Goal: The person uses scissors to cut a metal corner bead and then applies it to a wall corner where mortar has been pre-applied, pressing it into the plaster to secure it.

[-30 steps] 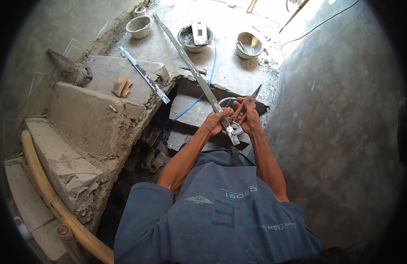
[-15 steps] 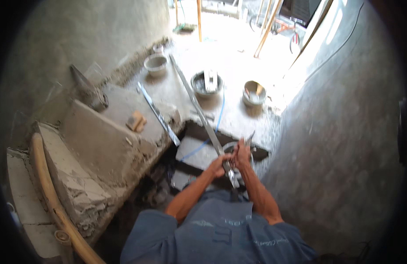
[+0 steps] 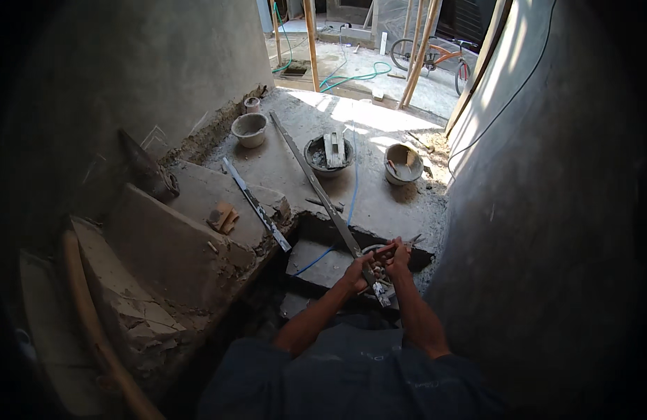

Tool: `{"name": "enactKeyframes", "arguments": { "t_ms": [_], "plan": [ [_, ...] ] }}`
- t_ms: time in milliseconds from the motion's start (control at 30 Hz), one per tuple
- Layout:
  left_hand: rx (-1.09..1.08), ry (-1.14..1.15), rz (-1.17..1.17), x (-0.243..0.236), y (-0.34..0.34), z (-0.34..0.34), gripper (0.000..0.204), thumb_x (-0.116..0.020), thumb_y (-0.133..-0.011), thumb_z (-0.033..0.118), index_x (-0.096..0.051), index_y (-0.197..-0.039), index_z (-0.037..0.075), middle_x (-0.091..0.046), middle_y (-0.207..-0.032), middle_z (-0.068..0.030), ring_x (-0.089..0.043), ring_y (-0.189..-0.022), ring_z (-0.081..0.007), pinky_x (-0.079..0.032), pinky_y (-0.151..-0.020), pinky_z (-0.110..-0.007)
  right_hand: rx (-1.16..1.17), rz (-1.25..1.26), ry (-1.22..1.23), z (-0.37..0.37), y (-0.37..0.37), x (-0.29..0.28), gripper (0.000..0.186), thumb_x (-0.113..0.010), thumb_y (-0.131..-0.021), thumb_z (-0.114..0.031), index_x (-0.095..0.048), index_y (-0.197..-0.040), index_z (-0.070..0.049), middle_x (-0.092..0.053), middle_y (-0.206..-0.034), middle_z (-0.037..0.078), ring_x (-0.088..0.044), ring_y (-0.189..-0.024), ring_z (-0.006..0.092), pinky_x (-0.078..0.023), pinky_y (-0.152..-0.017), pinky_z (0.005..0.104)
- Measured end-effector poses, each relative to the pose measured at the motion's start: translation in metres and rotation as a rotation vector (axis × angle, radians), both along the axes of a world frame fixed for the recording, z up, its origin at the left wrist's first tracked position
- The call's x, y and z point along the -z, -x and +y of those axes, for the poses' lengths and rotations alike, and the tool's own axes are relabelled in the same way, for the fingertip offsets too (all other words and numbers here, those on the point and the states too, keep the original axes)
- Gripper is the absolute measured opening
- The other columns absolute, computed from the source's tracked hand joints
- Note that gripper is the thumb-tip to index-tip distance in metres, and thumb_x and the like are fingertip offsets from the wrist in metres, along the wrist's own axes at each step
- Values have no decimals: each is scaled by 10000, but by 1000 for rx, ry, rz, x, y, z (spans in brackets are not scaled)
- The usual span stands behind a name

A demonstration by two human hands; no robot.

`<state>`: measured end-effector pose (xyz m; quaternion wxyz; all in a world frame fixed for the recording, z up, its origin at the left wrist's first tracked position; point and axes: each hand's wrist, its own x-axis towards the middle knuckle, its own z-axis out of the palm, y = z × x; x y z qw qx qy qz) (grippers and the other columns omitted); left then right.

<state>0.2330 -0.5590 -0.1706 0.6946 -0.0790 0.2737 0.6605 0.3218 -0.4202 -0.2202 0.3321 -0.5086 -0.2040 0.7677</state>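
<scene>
View has tilted outward; left hand (image 3: 356,274) grips the long bar (image 3: 309,173) crossing the floor's broken edge (image 3: 372,231), right hand (image 3: 399,259) a pointed tool (image 3: 414,240), near the right wall (image 3: 533,210).

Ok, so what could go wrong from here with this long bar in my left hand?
The long bar, gripped near one end by your left hand, might swing and knock the dark bowl beside it. The blue cord crossing under the bar could snag. The pointed tool in your right hand, if turned inward, might nick the nearby left hand.
</scene>
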Motion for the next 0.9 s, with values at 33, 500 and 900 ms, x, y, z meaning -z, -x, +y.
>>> {"name": "enactKeyframes", "arguments": {
  "t_ms": [33,500,900],
  "plan": [
    [-40,70,-33,-4,5,0,276,-601,-937,339,-570,-926,65,-525,-798,-59,-549,-729,-229,-497,-667,-370,-119,53,-72,-1,-8,-30,254,-587,-955,-355,-595,-879,-113,-657,-758,51,-620,-550,201,-478,-458,303],
    [-50,258,-25,18,-7,9,507,-378,-994,517,-474,-987,19,-501,-829,-101,-504,-779,-272,-467,-784,-469,-462,-591,-474,-99,-184,-102,183,-658,-907,-195,-582,-844,-41,-627,-685,68,-647,-669,216,-482,-554,303],
    [-28,331,48,48,-9,15,537,-411,-985,556,-434,-1055,25,-509,-817,-93,-512,-710,-248,-485,-698,-447,-727,-1153,-1100,-149,-183,-96,232,-681,-805,-111,-534,-955,-12,-588,-928,194,-550,-891,413,-446,-802,477]
  ]
}}
